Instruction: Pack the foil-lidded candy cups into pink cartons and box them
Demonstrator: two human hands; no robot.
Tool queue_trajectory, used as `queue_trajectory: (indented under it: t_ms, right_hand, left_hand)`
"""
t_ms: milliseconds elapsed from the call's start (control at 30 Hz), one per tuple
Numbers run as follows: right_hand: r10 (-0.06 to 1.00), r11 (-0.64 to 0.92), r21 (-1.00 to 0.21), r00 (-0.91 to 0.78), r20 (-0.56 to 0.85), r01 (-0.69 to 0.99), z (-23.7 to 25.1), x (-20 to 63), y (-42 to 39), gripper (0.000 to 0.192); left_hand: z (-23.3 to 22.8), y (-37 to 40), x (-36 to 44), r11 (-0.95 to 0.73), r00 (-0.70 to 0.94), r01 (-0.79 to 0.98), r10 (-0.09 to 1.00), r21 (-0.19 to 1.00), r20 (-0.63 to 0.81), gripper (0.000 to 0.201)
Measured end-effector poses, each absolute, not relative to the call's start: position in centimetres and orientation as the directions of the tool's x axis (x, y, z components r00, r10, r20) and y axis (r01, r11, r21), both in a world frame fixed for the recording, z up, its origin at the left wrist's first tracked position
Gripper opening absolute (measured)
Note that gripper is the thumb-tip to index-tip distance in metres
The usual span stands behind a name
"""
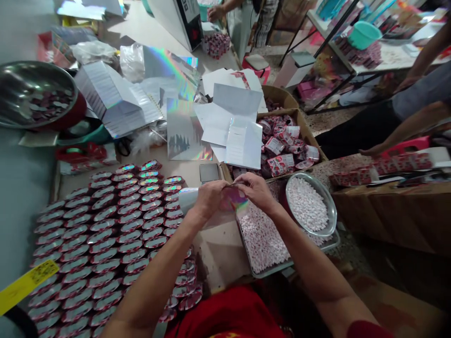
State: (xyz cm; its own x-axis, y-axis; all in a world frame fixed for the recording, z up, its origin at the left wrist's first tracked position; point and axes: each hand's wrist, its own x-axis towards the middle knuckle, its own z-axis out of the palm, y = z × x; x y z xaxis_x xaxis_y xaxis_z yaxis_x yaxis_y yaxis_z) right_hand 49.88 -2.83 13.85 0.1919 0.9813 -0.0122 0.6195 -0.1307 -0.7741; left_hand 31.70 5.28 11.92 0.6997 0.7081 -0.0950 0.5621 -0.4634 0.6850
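Observation:
Between my two hands is a shiny rainbow-reflecting sheet [237,201], with its upper edge pinched in the fingertips. My left hand [210,198] is closed on the sheet's left side. The fingers of my right hand [258,188] close on its right side, close to the left fingertips. Below my right forearm lies a metal tray [259,273] of small whitish-pink pellets. A metal bowl [331,213] of similar pellets rests at the tray's far right end. To the left stand many small red-edged packets [121,220] in rows, their pale oval tops facing up.
Cardboard boxes of red printed packets [280,145] sit beyond my right hand. White folded sheets [243,126] overlap the near box. A large steel bowl [21,75] stands at the far left. A co-worker's arm [401,129] reaches in from the right.

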Motion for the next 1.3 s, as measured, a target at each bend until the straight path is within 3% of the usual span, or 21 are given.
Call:
queue_trajectory:
  t_ms: [100,167,267,467,667,833,900,967,1067,1200,1300]
  right_hand:
    - [0.959,-0.150,-0.510,0.251,0.135,0.847,14.5,50.1,-2.6,0.017]
    - [0.956,-0.082,-0.343,0.171,0.238,0.936,14.7,50.2,-2.6,0.023]
    - [0.956,0.088,-0.249,-0.011,0.294,0.965,14.3,50.5,-2.8,0.024]
    - [0.921,0.285,-0.314,-0.167,0.353,0.906,11.8,51.0,-3.8,0.030]
    - [0.932,0.204,-0.488,-0.014,0.363,0.849,10.7,50.7,-3.5,0.007]
    - [0.880,0.139,-0.466,0.107,0.462,0.874,11.5,51.1,-3.1,0.010]
    - [0.836,0.105,-0.529,0.213,0.506,0.842,12.5,51.4,-3.4,0.014]
    - [0.794,0.088,-0.704,0.377,0.477,0.705,13.9,51.6,-3.9,0.016]
    - [0.734,0.113,-0.955,0.625,0.267,0.275,16.4,51.7,-5.1,0.011]
    - [0.681,0.170,-0.968,0.732,-0.021,-0.186,19.5,51.0,-6.5,0.015]
    - [0.722,0.147,-0.903,0.668,-0.180,-0.403,20.8,49.9,-7.4,0.017]
  left_hand:
    - [12.5,6.3,32.5,-0.361,0.694,0.535,0.703,0.764,-0.155,0.023]
    - [12.9,6.9,32.8,-0.320,0.699,0.507,0.696,0.800,-0.165,0.028]
    - [12.9,7.8,33.3,-0.249,0.708,0.459,0.683,0.853,-0.181,0.030]
    - [11.1,9.1,33.7,-0.204,0.718,0.450,0.662,0.869,-0.216,0.035]
    - [11.6,9.4,34.5,-0.188,0.752,0.469,0.598,0.863,-0.279,0.030]
    - [13.4,9.8,35.7,-0.329,0.740,0.547,0.620,0.770,-0.261,0.026]
    - [14.3,10.7,36.6,-0.427,0.730,0.587,0.647,0.688,-0.221,0.027]
    - [15.4,12.5,38.4,-0.504,0.736,0.597,0.654,0.624,-0.176,0.028]
    - [17.5,16.5,43.6,-0.596,0.771,0.548,0.632,0.587,-0.079,0.026]
    - [19.6,19.8,50.4,-0.672,0.717,0.411,0.655,0.616,0.237,0.019]
    - [19.2,17.0,49.6,-0.595,0.567,0.274,0.735,0.756,0.372,0.023]
